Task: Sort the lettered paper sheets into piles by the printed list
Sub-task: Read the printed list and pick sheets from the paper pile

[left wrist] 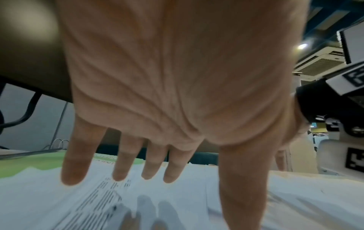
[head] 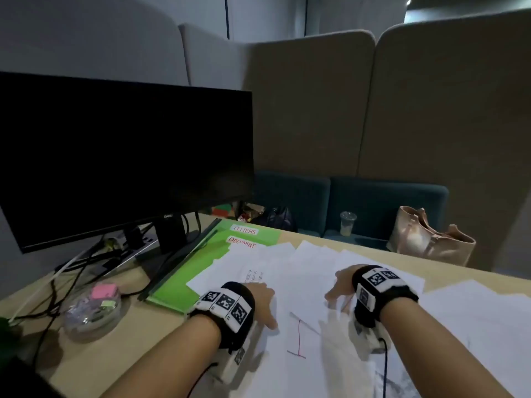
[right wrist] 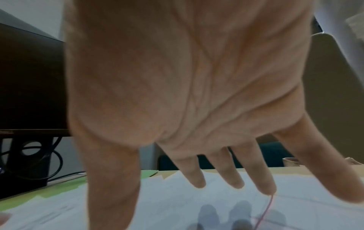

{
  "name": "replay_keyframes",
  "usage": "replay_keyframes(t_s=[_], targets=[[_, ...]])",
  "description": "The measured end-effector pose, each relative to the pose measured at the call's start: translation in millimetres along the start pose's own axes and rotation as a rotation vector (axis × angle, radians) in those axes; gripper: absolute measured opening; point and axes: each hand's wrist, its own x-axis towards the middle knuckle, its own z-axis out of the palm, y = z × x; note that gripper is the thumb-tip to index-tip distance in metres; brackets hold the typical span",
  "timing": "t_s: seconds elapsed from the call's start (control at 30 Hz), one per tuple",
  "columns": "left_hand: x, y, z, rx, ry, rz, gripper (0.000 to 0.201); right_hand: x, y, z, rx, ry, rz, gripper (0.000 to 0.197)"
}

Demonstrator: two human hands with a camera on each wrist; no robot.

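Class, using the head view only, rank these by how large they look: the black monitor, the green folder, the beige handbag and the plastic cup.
1. black monitor
2. green folder, partly covered by paper
3. beige handbag
4. plastic cup
The cup and handbag sit farther away, so true sizes differ.

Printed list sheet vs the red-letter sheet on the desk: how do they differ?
The printed list sheet carries small black text in rows; the red-letter sheet carries one large red hand-drawn mark. The printed list sheet lies farther away, overlapping the green folder by the left hand; the red-letter sheet lies nearest, between both wrists. Both are white and lie flat.
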Motion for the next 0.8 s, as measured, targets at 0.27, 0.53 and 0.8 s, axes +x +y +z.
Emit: replay_keyframes(t_s=[0.27, 0.53, 0.8], targets=[[3, 3, 44, 0.046, -0.032, -0.053, 0.072, 28, -2, 45, -0.093, -0.058, -0.026, 0.059], [8, -6, 43, -0.127, 0.072, -0.131, 0.100, -7, -14, 49, -0.174, 0.001, -0.048, 0.088], [24, -1, 21, -0.263, 0.119, -0.195, 0.080, 2, -16, 59, -0.180, 0.016, -0.126, 0.103]])
